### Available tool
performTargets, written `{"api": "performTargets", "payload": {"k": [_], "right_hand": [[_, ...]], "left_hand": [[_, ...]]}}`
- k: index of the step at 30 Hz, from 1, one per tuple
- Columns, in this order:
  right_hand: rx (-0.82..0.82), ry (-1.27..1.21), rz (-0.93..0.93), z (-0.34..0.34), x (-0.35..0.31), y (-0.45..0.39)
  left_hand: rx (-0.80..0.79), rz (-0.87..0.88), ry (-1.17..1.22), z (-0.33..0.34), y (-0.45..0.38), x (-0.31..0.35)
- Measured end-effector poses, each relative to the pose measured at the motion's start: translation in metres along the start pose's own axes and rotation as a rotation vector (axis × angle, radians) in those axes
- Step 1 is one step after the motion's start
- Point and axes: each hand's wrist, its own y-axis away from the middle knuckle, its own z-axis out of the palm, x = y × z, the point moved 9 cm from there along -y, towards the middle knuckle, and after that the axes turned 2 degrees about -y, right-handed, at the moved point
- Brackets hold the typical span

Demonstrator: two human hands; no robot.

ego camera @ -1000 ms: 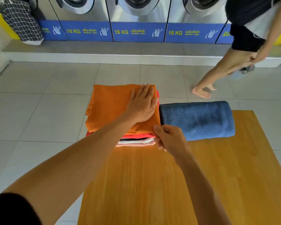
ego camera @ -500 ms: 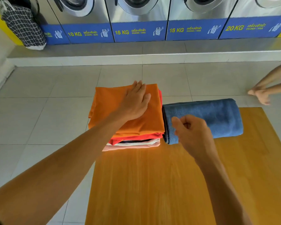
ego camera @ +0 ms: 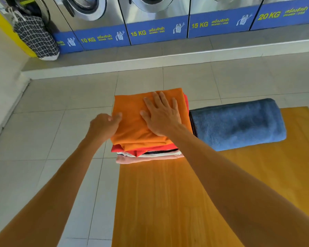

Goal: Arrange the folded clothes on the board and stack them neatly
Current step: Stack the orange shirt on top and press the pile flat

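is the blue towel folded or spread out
Folded. The blue towel lies as a thick, rounded bundle on the wooden board, its layered edge facing the stack of clothes beside it.

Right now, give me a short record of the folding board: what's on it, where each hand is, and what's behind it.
surface: wooden board
stack: folded clothes, orange piece on top, red, white and pink layers beneath, at the board's far left corner
beside stack: rolled blue towel, right of the stack, seemingly touching it
left hand: at the stack's left edge, fingers on the orange piece
right hand: flat, palm down on the orange piece
background: washing machines, checked bag
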Motion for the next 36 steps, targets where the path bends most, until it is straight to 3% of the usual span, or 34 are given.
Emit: {"api": "performTargets", "payload": {"k": [3, 7, 12, 16, 19, 22, 27, 30, 33, 36], "right_hand": [[0.043, 0.019, 0.01, 0.005, 0.003, 0.0], [0.05, 0.039, 0.012, 0.003, 0.004, 0.001], [0.011, 0.04, 0.018, 0.0, 0.004, 0.0], [-0.024, 0.034, 0.017, -0.001, 0.004, 0.0], [-0.028, 0.039, 0.017, -0.001, 0.004, 0.001], [-0.04, 0.073, 0.014, 0.0, 0.003, 0.002], [0.113, 0.102, -0.033, -0.009, -0.017, 0.032], [0.118, 0.112, -0.047, 0.004, -0.019, 0.065], [0.295, -0.005, 0.123, -0.017, 0.006, 0.095], [0.481, -0.241, 0.483, -0.04, 0.053, 0.131]], "left_hand": [[-0.118, -0.046, 0.292, 0.01, 0.009, -0.015], [-0.156, -0.156, 0.667, 0.012, 0.02, -0.033], [-0.257, -0.005, 0.482, 0.018, 0.041, -0.03], [-0.212, -0.107, 0.638, 0.014, 0.046, -0.05], [-0.347, -0.112, 0.774, 0.024, 0.057, -0.047], [-0.488, -0.071, 0.757, 0.041, 0.067, -0.041], [-0.464, -0.174, 0.832, 0.044, 0.063, -0.069], [-0.425, -0.28, 0.887, 0.046, 0.06, -0.075], [-0.371, -0.305, 0.852, 0.044, 0.058, -0.064], [-0.315, -0.328, 0.832, 0.043, 0.055, -0.054]]}}
